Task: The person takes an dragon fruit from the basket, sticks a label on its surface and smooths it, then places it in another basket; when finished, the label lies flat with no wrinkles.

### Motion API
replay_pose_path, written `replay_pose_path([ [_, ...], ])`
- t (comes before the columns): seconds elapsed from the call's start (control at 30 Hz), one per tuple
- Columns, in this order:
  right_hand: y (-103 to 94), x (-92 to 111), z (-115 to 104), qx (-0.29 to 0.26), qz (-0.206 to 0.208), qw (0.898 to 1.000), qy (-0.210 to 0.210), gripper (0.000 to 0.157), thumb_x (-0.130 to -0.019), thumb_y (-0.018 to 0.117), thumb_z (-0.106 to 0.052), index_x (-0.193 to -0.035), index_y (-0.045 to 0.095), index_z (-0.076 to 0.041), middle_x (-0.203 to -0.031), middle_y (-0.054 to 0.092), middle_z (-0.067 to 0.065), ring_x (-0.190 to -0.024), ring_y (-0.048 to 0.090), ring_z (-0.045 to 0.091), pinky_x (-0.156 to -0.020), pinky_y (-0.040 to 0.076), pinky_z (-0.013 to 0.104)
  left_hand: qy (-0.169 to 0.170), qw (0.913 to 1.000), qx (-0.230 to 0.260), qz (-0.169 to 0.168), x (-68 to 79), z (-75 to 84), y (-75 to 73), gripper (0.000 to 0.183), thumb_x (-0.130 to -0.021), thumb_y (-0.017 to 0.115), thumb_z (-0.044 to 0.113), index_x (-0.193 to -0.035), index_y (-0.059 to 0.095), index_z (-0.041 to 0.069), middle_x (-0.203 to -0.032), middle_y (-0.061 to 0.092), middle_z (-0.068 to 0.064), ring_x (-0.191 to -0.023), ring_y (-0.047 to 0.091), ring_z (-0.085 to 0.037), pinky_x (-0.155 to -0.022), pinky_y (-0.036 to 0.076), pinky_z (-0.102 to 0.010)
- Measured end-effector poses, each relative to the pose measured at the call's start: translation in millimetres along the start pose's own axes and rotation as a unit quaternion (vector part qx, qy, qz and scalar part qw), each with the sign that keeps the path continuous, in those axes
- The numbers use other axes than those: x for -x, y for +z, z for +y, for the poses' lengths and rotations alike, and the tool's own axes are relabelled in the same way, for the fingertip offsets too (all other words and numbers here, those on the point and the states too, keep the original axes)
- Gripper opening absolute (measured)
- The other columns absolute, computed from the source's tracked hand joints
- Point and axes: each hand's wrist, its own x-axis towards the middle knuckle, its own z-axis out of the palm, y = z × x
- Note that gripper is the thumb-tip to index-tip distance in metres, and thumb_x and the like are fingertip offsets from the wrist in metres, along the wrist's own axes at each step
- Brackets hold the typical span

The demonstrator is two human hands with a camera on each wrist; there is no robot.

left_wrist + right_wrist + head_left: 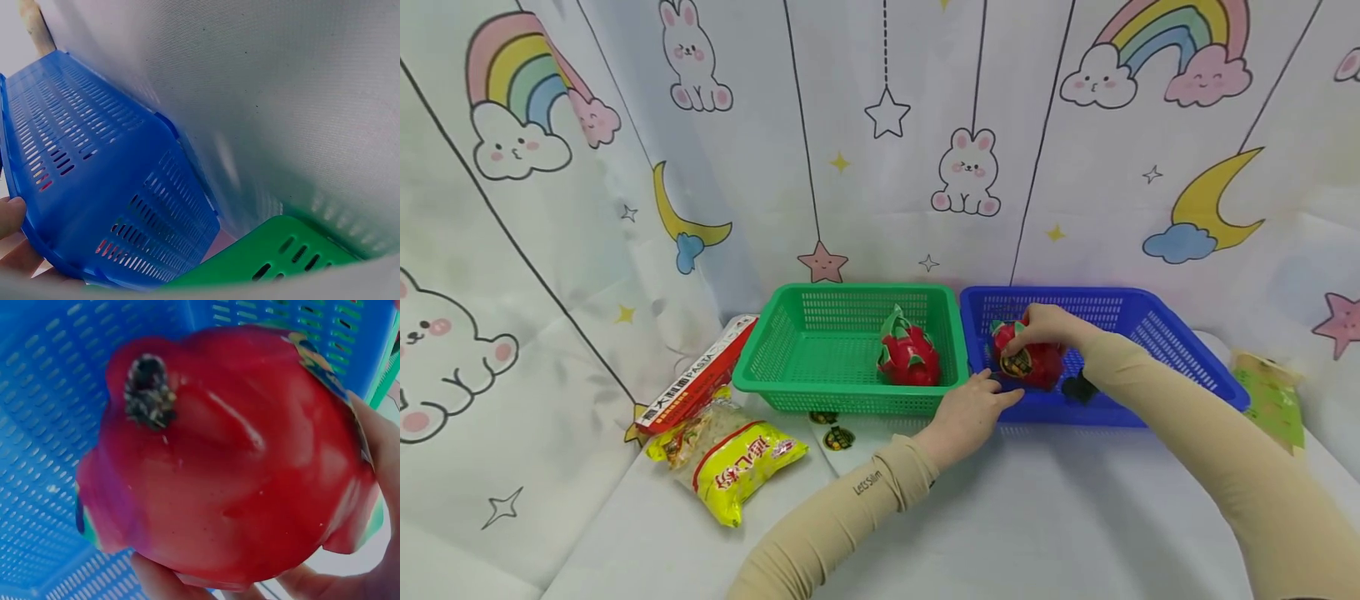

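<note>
My right hand (1051, 323) grips a red dragon fruit (1043, 368) inside the blue basket (1206, 367), toward its left end. A dark round label shows on that fruit, and its brown stem end (150, 394) faces the right wrist camera. My left hand (962, 421) holds the blue basket's front left corner; the thumb (11, 215) lies against the rim in the left wrist view, and the other fingers are partly hidden. Another dragon fruit (910, 357) with green-tipped scales lies at the right end of the green basket (850, 400), left of the blue one.
A yellow bag of noodles (741, 467) and a red pasta box (700, 375) lie left of the green basket. A green packet (1273, 400) is right of the blue basket. Round labels (838, 438) lie before the green basket. A patterned curtain (887, 183) hangs behind.
</note>
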Motion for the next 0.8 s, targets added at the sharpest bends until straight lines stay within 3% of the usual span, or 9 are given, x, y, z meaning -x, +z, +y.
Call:
replay_pose_path([
  [0.3, -0.2, -8.1, -1.9, 0.000, -0.036, 0.999, 0.016, 0.072, -0.075, 0.071, -0.043, -0.115, 0.043, 0.011, -0.110, 0.056, 0.028, -0.088, 0.062, 0.036, -0.061, 0.056, 0.043, 0.002, 0.9999, -0.001, 0.014, 0.3, -0.7, 2.2, 0.041, -0.090, 0.058, 0.012, -0.127, 0.057, 0.030, -0.112, 0.065, 0.002, -0.121, 0.052, -0.020, -0.098, 0.043, -0.031],
  [0.57, -0.2, -10.8, -5.1, -0.002, -0.076, 0.996, 0.040, 0.085, -0.075, 0.073, -0.039, -0.127, 0.031, 0.014, -0.120, 0.048, 0.032, -0.099, 0.058, 0.042, -0.068, 0.056, 0.044, 0.002, 0.9998, -0.001, 0.019, 1.0, -0.7, 1.9, 0.040, -0.091, 0.058, 0.012, -0.127, 0.057, 0.030, -0.111, 0.066, 0.001, -0.120, 0.052, -0.020, -0.098, 0.043, -0.031],
  [0.8, 3.8, -16.5, -2.4, 0.005, -0.104, 0.992, 0.067, 0.086, -0.074, 0.074, -0.033, -0.130, 0.027, 0.013, -0.120, 0.046, 0.033, -0.100, 0.056, 0.044, -0.072, 0.055, 0.047, 0.002, 0.9998, -0.005, 0.020, 1.5, -0.5, 1.5, 0.040, -0.091, 0.057, 0.013, -0.127, 0.057, 0.031, -0.112, 0.065, 0.002, -0.121, 0.052, -0.020, -0.097, 0.043, -0.031],
])
